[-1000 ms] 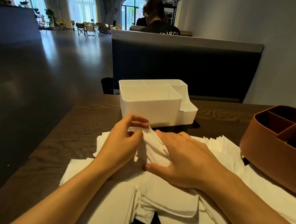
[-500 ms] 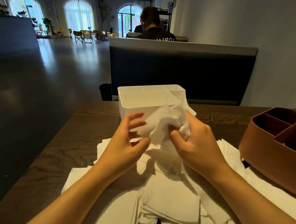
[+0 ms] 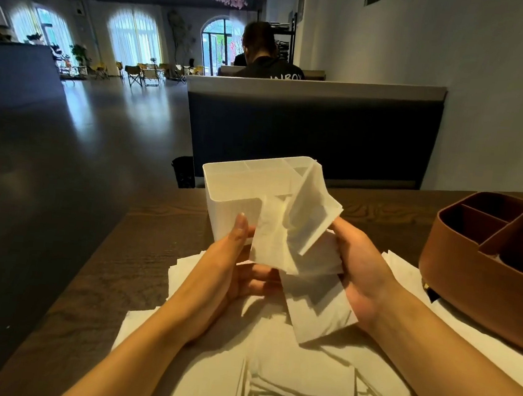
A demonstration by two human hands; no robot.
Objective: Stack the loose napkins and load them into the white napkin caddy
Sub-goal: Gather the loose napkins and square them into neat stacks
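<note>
A: Napkins [image 3: 295,233]? 
B: Bunch raised in front of white caddy [image 3: 231,191], gripped by right hand [image 3: 359,269]; left hand [image 3: 233,266] cups it, fingers loose. More napkins [image 3: 298,385] cover table's [image 3: 93,283] near edge.

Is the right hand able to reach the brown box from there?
Probably yes: the brown box sits right beside the right hand with nothing between, but that hand holds napkins.

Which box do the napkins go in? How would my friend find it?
Look at the dark wooden table, covered near you with loose white napkins. At its far edge, behind the raised bunch of napkins in both hands, stands the white napkin caddy. It is pale and ribbed; the other caddy, at the right, is brown.
</note>
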